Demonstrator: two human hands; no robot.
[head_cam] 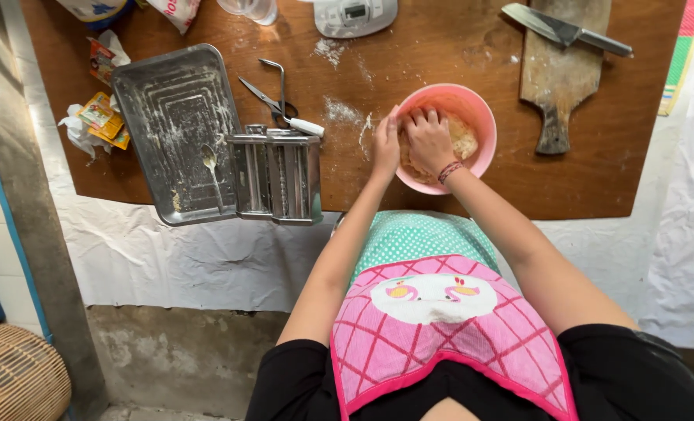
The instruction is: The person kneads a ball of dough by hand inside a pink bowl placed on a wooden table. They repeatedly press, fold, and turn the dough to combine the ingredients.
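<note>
A pink bowl point(471, 105) with pale dough point(464, 140) inside stands on the brown wooden table point(409, 62). My right hand point(429, 139) is inside the bowl, fingers curled and pressing into the dough; a braided band circles its wrist. My left hand point(386, 144) rests against the bowl's left rim, fingers together on its outer edge. Spilled flour point(343, 113) lies on the table just left of the bowl.
A metal pasta machine point(277, 171) with a crank stands left of the bowl, beside a floured metal tray point(171, 129) holding a spoon point(210, 168). Scissors point(265, 97), a kitchen scale point(354, 15), and a cutting board point(561, 70) with a knife point(561, 30) lie farther back.
</note>
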